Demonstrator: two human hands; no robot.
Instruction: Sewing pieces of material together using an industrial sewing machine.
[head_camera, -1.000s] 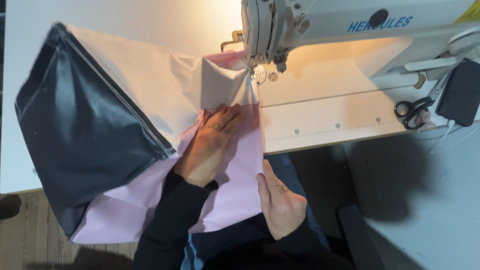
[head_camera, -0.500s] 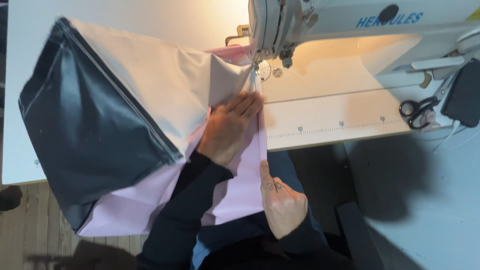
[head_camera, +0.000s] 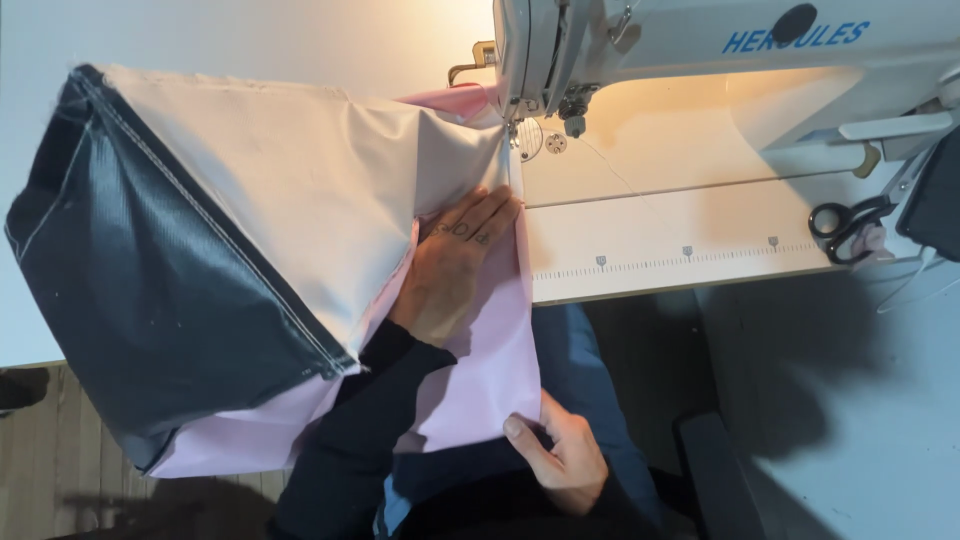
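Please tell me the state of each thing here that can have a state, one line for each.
Pink fabric: flat under the needle, edge folded.
Left hand: open, pressing the pink fabric.
Right hand: pinching the pink fabric's near edge.
Sewing machine: lamp lit.
Scissors: closed, lying on the table.

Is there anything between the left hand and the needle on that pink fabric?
Nothing visible. The left hand lies flat on the pink fabric, fingertips just short of the needle, with only fabric between. The right hand grips the fabric's near edge.
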